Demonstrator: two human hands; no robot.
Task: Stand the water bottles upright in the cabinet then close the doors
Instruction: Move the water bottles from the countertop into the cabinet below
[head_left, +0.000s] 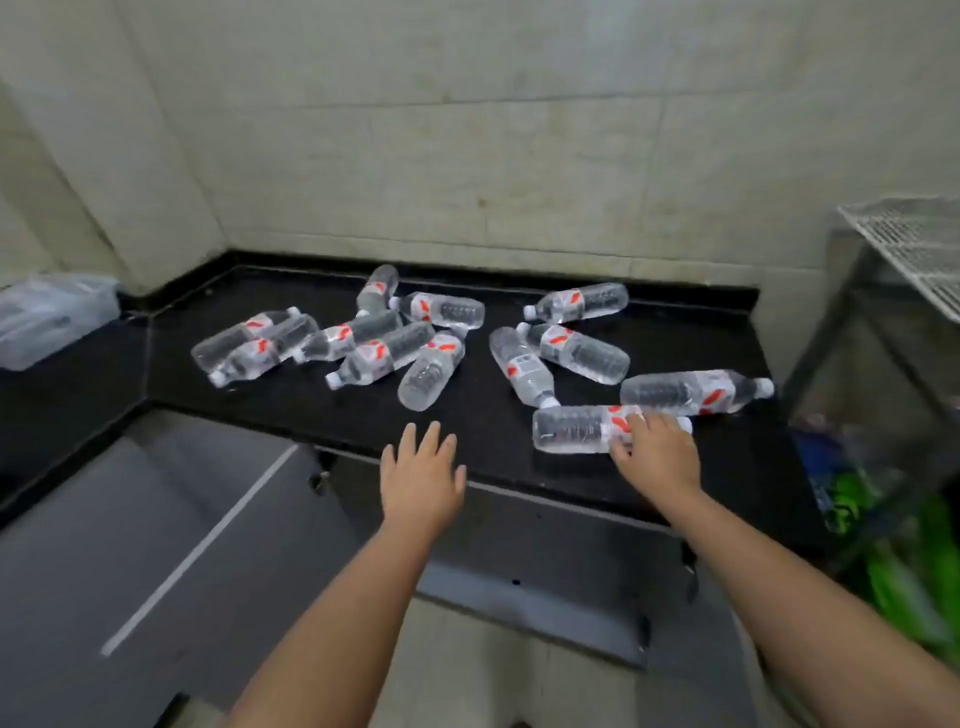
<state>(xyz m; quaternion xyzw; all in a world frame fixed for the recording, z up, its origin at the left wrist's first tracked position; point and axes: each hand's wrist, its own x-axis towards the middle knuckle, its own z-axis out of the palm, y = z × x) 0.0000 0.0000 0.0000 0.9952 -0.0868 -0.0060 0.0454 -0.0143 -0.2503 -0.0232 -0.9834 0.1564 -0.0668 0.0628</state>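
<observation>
Right hand on the nearest bottle, cabinet doors open below you.

Your left hand hovers spread and empty over the black stone counter edge, holding nothing. Your right hand curls over the neck end of the nearest clear plastic water bottle w/ red-white label; it lies on its side, long axis running left-right, cap hidden under your hand. Rt hand is the nearer one. Grey cabinet doors hang open beneath. Other bottles lie scattered farther back.
</observation>
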